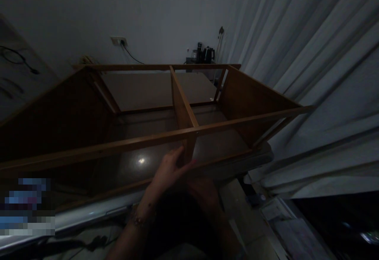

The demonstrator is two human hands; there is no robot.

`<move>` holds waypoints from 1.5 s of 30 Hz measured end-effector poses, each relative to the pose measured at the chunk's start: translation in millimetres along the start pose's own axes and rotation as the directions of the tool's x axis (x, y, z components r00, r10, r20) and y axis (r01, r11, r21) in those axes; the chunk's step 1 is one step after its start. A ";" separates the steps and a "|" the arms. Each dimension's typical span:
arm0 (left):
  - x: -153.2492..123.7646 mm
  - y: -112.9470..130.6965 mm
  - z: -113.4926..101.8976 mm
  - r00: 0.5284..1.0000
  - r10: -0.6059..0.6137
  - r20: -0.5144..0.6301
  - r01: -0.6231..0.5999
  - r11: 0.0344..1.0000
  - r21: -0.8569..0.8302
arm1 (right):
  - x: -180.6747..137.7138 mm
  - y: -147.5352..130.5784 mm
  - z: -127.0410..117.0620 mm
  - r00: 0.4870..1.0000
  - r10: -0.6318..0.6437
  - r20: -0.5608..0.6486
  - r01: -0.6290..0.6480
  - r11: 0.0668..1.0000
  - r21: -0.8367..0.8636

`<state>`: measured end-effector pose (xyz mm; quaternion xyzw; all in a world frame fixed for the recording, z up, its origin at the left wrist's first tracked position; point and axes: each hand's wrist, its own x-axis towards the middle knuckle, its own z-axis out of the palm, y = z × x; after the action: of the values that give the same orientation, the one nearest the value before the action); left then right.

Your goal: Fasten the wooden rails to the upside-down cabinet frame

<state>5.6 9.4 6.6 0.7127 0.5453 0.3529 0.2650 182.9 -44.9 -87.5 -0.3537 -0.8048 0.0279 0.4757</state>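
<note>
A wooden cabinet frame (237, 123) lies open-side up in a dim room, split by a middle divider board (180, 102). My left hand (168, 171) reaches up to the lower end of that divider, fingers and thumb pinched on its edge just below the front rail. Lower down, in deep shadow under the frame's front edge, sits my right hand (205, 196); its fingers cannot be made out. A bracelet shows on my left wrist.
Grey curtains (310, 74) hang along the right side. A wall socket with a black cable (120, 41) sits on the back wall, and a kettle (208, 54) stands behind the frame. Papers and small items lie on the floor at the lower right (284, 220).
</note>
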 end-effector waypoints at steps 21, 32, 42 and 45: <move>-0.5 -0.5 1.3 1.000 0.010 -0.014 -0.010 1.000 0.012 | -1.0 -3.7 24.8 0.975 0.121 -0.184 -0.101 0.988 0.118; -0.2 3.1 -0.6 1.000 0.000 0.010 0.000 1.000 -0.001 | 5.1 -5.8 26.4 0.962 0.159 -0.223 -0.111 0.971 0.211; 0.4 4.1 -0.1 0.999 -0.035 0.035 0.035 0.999 0.007 | 13.3 -10.5 9.4 0.980 0.107 -0.165 -0.047 0.942 0.331; 1.4 9.0 -1.8 0.998 -0.044 0.044 0.044 0.999 0.005 | 16.2 -11.4 -0.1 0.976 0.086 -0.200 -0.018 0.948 0.318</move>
<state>9.7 8.3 14.9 0.7086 0.5555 0.3303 0.2833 172.0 -43.9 -70.9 -0.2956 -0.7253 0.1304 0.6079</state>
